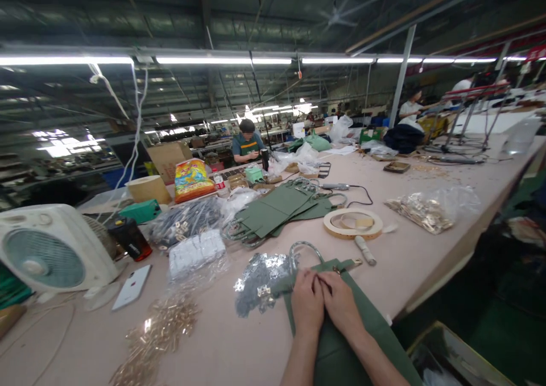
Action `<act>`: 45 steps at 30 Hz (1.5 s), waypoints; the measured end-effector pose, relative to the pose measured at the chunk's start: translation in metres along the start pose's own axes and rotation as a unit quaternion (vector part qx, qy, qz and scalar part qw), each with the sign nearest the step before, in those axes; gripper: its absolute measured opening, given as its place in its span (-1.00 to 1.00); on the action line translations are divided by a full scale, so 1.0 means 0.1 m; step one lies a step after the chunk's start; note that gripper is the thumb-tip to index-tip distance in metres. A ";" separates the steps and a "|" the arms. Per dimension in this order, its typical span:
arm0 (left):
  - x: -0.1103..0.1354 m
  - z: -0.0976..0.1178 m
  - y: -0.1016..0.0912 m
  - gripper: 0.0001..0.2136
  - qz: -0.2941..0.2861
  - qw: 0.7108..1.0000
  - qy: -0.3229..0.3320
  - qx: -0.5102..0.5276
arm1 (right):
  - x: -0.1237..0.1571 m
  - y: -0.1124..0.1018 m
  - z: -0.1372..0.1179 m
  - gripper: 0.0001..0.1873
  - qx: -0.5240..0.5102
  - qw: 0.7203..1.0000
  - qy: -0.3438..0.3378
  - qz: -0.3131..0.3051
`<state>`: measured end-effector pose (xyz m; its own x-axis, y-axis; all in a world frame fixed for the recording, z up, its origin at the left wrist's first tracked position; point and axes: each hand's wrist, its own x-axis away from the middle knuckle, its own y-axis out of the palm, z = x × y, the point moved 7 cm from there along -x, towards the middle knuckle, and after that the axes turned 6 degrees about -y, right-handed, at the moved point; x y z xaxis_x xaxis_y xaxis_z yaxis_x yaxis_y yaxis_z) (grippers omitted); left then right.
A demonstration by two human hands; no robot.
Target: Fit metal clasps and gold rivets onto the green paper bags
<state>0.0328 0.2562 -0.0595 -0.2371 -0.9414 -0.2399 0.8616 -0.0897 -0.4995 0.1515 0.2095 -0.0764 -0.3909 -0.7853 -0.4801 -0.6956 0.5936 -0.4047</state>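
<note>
- Stretching from the bottom edge of the frame, a green bag piece (371, 318) is lying on the counter (239, 352) under both forearms, right of centre; a looped handle (307, 245) is arching at its upper end.
- Over that piece I am seeing the left hand (307, 298) and the right hand (340, 295) resting side by side, their fingers (313, 277) curling inward and meeting; I cannot tell whether they are clamping anything, since the tips are being hidden.
- Just left of the hands, flat silver metal pieces (251, 281) are lying in a heap, while gold-coloured pieces (166, 323) are spreading across the lower left.
- Beyond the hands, a tape roll (329, 227) and a short pale stick (365, 250) are lying near each other, right of centre.
- At mid-frame I am noticing more green pieces (273, 210) overlapping in a stack.
- Far left, a white fan (91, 249) is standing near a phone (132, 287).
- Upper centre, a co-worker (248, 145) is sitting across the counter.
</note>
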 end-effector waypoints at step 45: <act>0.10 0.06 0.07 -0.58 -0.057 0.989 0.047 -0.128 | -0.26 -0.08 -0.02 -0.66 0.011 0.994 -0.039 -0.105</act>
<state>0.0391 0.2445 -0.0598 -0.3773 -0.8941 -0.2413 0.6881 -0.0962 -0.7192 0.1663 0.2247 -0.0588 -0.1901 -0.8769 -0.4415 -0.7431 0.4224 -0.5190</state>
